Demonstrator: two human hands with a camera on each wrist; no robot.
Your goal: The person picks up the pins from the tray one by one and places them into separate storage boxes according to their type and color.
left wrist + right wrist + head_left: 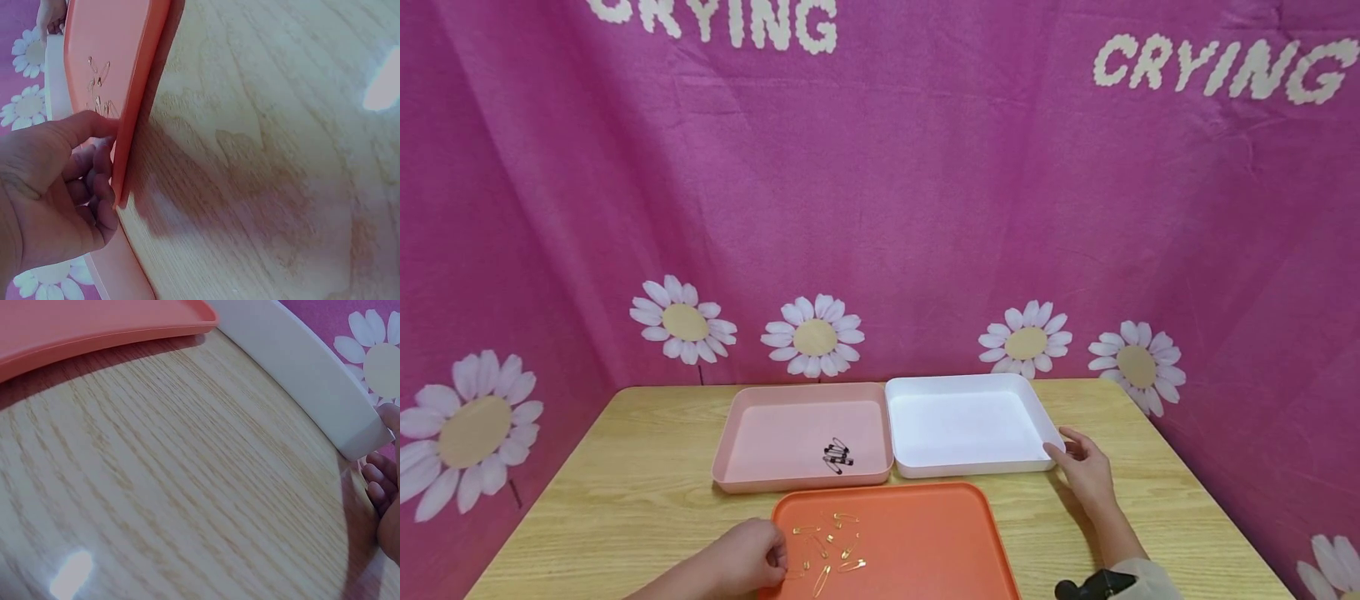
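My left hand (751,554) is at the left edge of the orange tray (936,550), fingers curled and thumb at the rim. In the left wrist view the left hand (59,181) overlaps that rim. Several gold safety pins (823,581) lie scattered over the tray's left half. My right hand (1086,471) grips the near right corner of the white tray (970,468), thumb on the rim and fingers curled outside. Part of the right hand (389,481) shows at that corner in the right wrist view.
A pink tray (752,482) stands behind the orange one, left of and right beside the white tray. A small cluster of black safety pins (837,456) lies in it. All stand on a wooden table (655,475), with a magenta cloth (910,208) hanging behind.
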